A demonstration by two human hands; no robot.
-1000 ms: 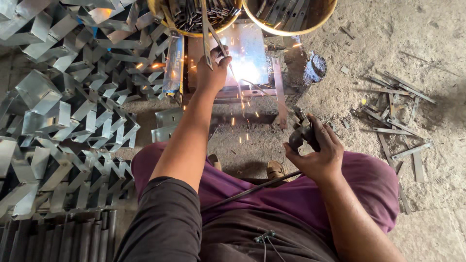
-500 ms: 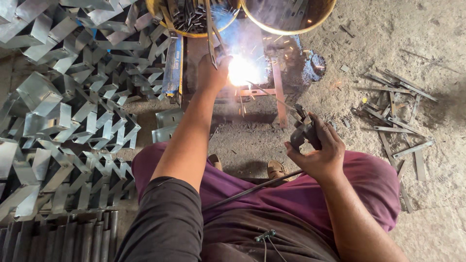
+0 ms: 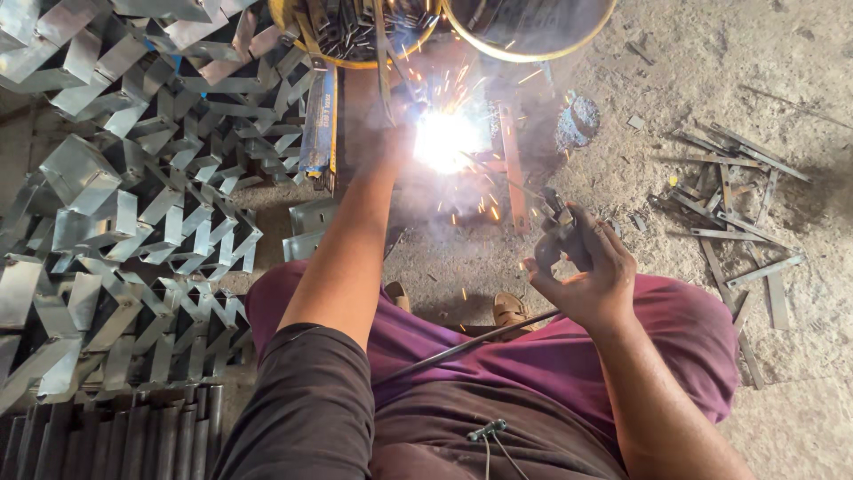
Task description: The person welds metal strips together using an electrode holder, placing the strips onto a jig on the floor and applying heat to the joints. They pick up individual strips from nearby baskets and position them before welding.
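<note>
My right hand (image 3: 593, 274) grips a dark welding electrode holder (image 3: 558, 233), and its thin rod reaches up-left into a bright white arc (image 3: 446, 140) that throws sparks and smoke. My left hand (image 3: 398, 140) is stretched forward right beside the arc and holds long metal tongs (image 3: 386, 62) that run up toward the buckets. The metal workpiece under the glare is washed out. A black cable (image 3: 462, 345) crosses my maroon-clad lap from the holder.
A large pile of bent shiny metal strips (image 3: 133, 196) fills the left. Two yellow-rimmed buckets (image 3: 524, 55) stand at the top, one holding small metal parts. Loose flat metal bars (image 3: 729, 222) lie on the dusty floor at right. Dark ribbed sheet (image 3: 107, 436) lies lower left.
The arc has grown from a few sparks into a bright flare with smoke. Both hands have stayed almost where they were.
</note>
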